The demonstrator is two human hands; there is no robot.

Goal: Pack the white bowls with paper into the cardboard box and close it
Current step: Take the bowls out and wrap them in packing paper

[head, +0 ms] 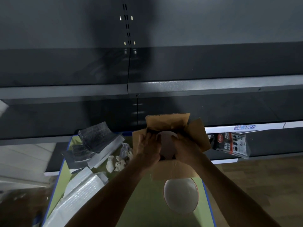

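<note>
An open cardboard box (173,171) stands on a green table, flaps spread. Over its opening both hands hold one white bowl (166,145) by its sides: my left hand (147,148) grips the left edge, my right hand (185,149) grips the right edge. The bowl sits partly inside the box mouth; its lower part is hidden. A second white bowl (181,194) lies on the table just in front of the box, nearer to me. Crumpled paper (119,159) lies left of the box.
The green table (141,205) has blue edges. White foam sheets (82,189) and dark grey folded pads (95,140) pile up on its left side. Dark metal shelves (164,86) rise behind. A packaged item (231,145) hangs at the right. Wooden floor lies to the right.
</note>
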